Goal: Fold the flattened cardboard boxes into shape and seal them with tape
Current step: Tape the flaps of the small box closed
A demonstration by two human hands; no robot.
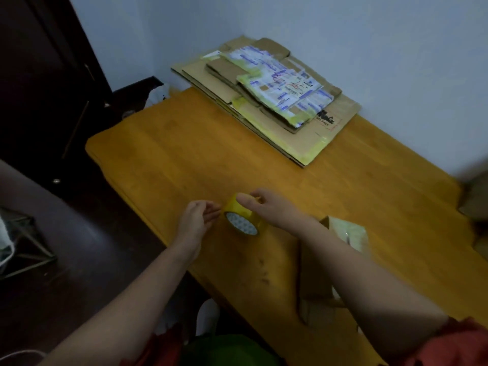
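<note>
A roll of yellowish clear tape (241,217) stands on edge near the table's front left. My right hand (266,207) grips the roll from above, thumb on its rim. My left hand (196,220) is beside the roll on its left, fingertips curled toward the tape's surface; whether they touch it is unclear. A small cardboard box (317,270) lies under my right forearm, mostly hidden. A stack of flattened cardboard boxes (266,101) with labels and old yellow tape lies at the table's far end against the wall.
The wooden table (184,159) stands in a corner by a pale wall. More cardboard (475,196) shows blurred at the right edge. Dark furniture and a wire-frame stand (23,241) are on the floor to the left.
</note>
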